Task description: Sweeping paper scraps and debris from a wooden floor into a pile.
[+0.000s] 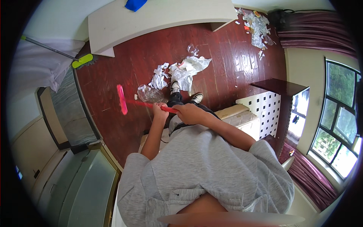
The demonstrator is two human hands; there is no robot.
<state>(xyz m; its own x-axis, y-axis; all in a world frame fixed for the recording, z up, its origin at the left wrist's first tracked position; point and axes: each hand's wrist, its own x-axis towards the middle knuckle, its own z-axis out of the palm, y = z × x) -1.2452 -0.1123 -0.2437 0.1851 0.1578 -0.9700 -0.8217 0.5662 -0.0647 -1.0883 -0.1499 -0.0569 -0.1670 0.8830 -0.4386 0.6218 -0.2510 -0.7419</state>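
Observation:
With both hands I hold a red stick-like handle (141,103) level in front of my waist. It runs to the left and joins a narrow pink-red bar-shaped head (121,99) above the wooden floor; whether this is a broom or another long-handled tool I cannot tell. My left hand (160,109) is wrapped round the handle's middle. My right hand (187,113) closes on the end near my body. Just beyond the handle, clear crumpled plastic (149,93) lies by my shoes. White plastic bags and wrappers (187,72) are heaped ahead of my feet.
A pale desk (162,20) stands along the far side. More plastic litter (258,30) lies in the far right corner. A lime-green broom (82,60) leans at the left by a doorway. To my right are a cardboard box (240,119) and a dark-topped cabinet (280,84).

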